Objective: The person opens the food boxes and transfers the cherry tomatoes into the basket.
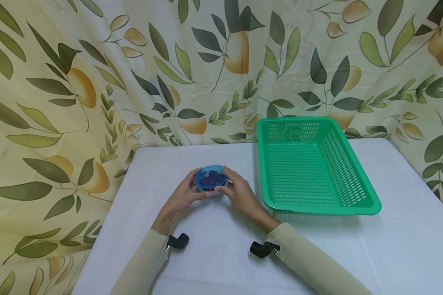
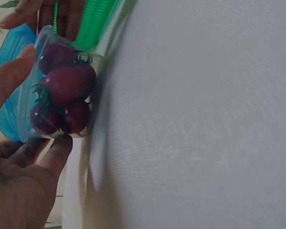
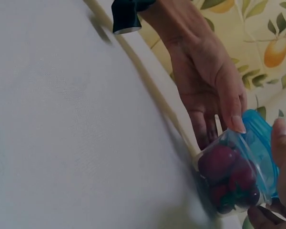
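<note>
A small clear plastic container of dark red cherry tomatoes stands on the white table, with a blue see-through lid at its top. Seen from the wrists, the lid sits at a slant to the container's rim. My left hand grips the container from the left, thumb at the near side of the rim and fingers round the far side. From the right, my right hand holds the lid's edge, its thumb at the front and fingers at the back.
A green perforated plastic basket stands to the right of my hands. Behind the white table hangs a curtain printed with leaves and fruit. Black wrist mounts are on both sleeves.
</note>
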Demonstrator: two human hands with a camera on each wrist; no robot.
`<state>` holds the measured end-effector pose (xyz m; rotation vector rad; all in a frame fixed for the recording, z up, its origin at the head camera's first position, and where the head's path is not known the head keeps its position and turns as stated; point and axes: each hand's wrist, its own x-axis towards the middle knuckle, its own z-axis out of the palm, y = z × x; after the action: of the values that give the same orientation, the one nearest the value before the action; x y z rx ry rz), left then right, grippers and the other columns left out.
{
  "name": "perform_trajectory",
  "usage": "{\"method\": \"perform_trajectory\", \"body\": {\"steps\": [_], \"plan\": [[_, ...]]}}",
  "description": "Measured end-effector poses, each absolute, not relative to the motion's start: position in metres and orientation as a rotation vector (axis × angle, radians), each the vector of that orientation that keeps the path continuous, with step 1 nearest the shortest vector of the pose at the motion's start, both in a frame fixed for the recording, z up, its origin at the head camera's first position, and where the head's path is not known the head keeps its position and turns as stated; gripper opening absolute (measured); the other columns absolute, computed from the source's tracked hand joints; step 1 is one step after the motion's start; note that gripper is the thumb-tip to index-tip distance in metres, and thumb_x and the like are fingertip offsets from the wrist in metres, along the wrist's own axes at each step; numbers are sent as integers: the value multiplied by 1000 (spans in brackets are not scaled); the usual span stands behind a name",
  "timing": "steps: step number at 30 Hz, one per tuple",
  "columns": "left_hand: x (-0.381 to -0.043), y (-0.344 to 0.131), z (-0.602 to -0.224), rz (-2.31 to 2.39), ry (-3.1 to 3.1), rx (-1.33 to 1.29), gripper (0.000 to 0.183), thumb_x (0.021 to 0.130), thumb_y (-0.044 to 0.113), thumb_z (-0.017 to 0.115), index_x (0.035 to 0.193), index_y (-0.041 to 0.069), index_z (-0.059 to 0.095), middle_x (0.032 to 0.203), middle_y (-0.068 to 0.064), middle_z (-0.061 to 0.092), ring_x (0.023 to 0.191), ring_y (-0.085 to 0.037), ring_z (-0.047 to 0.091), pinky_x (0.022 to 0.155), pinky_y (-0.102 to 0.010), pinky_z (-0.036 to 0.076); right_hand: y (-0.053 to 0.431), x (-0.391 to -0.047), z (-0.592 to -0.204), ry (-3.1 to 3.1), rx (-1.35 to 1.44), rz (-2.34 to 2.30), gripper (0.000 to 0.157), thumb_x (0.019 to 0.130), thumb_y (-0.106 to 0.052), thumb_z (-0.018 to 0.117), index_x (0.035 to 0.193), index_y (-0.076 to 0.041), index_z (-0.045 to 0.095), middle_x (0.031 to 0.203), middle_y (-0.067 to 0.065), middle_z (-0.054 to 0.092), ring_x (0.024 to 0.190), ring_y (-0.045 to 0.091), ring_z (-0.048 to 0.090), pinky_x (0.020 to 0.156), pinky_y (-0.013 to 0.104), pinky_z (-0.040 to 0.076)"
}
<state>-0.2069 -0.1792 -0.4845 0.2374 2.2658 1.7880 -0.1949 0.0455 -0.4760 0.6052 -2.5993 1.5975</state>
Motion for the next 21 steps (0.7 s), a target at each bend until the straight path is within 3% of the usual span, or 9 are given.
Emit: {"method": "perform_trajectory", "body": {"steps": [11, 21], "plan": [[-206, -183, -485, 1738, 2283, 221, 97, 83, 26, 85, 160, 19, 27, 164, -11, 31, 153, -32, 27, 120, -48, 31, 48, -195, -481, -2604, 527, 1704, 82, 90, -15, 77, 155, 7, 31, 156, 23, 40, 137, 36, 50, 110, 42, 46], [-205, -185, -486, 1737, 2271, 270, 95, 85, 21, 84, 161, 20, 26, 165, -10, 29, 154, -30, 24, 123, -48, 26, 50, -196, -483, -2583, 497, 1771, 84, 85, -15, 83, 151, 8, 37, 148, 26, 49, 136, 37, 51, 108, 43, 48]]}}
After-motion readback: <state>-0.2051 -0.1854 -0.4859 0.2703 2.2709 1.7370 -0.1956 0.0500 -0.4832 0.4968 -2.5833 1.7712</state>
